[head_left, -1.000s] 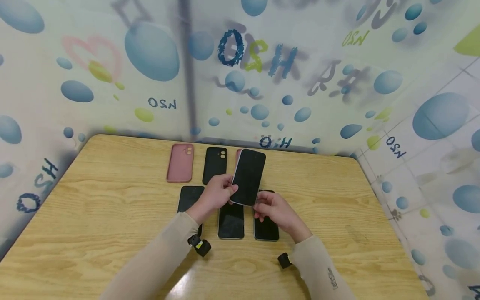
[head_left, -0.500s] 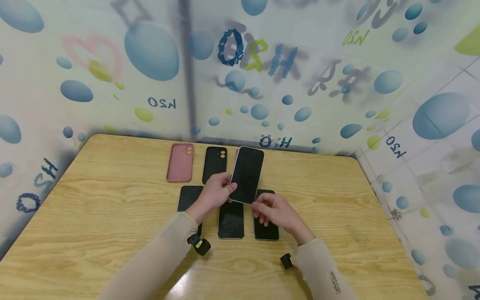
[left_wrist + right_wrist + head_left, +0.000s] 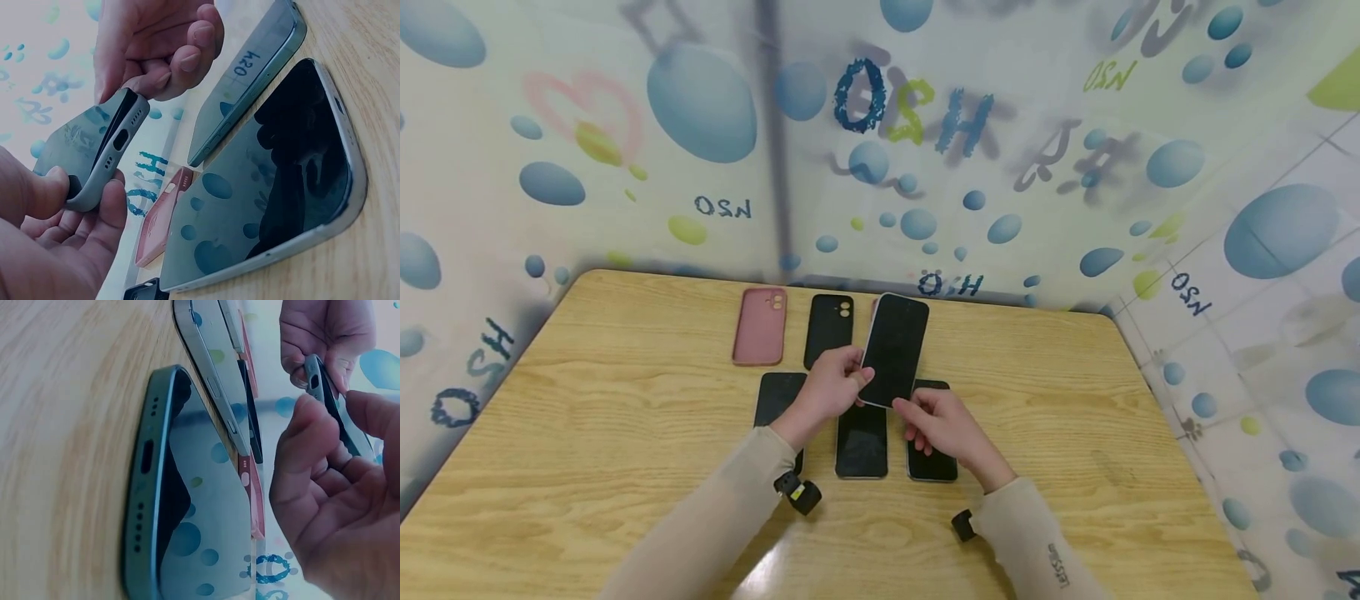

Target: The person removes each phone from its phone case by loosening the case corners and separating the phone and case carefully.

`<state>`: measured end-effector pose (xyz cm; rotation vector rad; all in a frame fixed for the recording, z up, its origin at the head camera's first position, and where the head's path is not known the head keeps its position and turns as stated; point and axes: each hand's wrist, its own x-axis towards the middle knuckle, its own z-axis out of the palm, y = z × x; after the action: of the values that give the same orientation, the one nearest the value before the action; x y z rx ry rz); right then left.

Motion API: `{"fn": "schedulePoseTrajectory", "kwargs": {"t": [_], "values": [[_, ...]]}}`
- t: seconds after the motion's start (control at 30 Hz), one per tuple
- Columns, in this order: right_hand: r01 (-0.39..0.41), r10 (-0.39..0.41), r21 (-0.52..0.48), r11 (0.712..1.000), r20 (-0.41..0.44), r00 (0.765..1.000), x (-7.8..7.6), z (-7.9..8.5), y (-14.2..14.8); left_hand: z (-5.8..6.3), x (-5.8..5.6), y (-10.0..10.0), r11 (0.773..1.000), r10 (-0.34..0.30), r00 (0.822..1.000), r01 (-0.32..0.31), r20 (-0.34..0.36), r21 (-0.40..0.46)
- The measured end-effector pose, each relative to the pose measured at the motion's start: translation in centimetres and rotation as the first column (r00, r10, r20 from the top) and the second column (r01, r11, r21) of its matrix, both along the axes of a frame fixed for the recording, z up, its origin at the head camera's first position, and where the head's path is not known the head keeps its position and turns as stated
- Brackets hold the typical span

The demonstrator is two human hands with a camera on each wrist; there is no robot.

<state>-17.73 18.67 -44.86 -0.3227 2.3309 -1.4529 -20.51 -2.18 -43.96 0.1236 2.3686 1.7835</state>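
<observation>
A smartphone [image 3: 895, 350] with a black screen and pale frame is tilted above the table, screen up. My left hand [image 3: 829, 385] grips its lower left side, thumb on the front, fingers behind. In the left wrist view, its charging port and speaker holes face the camera. My right hand [image 3: 943, 425] pinches the phone's lower right corner between thumb and curled index finger; the other fingers are curled below. Under the hands lie three more phones: one left [image 3: 778, 396], partly hidden by the left hand, one middle [image 3: 862, 446] and one right [image 3: 934, 467].
Along the back of the wooden table [image 3: 625, 400] lie a pink phone case [image 3: 760, 327] and a black case [image 3: 829, 329]. Another pink case [image 3: 875, 307] is mostly hidden behind the raised phone. A patterned curtain [image 3: 865, 208] hangs behind the table.
The right hand has shifted slightly left, its thumb now at the phone's lower right corner. The raised phone has moved slightly left and up in the left hand's grip.
</observation>
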Motion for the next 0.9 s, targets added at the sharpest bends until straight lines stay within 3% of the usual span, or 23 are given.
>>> {"fn": "schedulePoseTrajectory", "kwargs": {"t": [0.37,0.7,0.9], "values": [[0.120,-0.111,0.154,0.981,-0.067,0.992,0.0,0.1,-1.2,0.4,0.5,0.2,1.000,0.000,0.999,-0.001,-0.045,-0.023],[0.183,-0.166,0.168,0.969,-0.107,0.980,0.2,0.0,-1.7,0.2,0.4,0.4,0.999,0.010,0.998,-0.012,-0.058,-0.034],[0.170,-0.157,0.155,0.973,-0.094,0.983,0.2,0.0,-1.6,0.1,0.5,0.4,1.000,0.002,0.998,-0.003,-0.062,-0.025]]}}
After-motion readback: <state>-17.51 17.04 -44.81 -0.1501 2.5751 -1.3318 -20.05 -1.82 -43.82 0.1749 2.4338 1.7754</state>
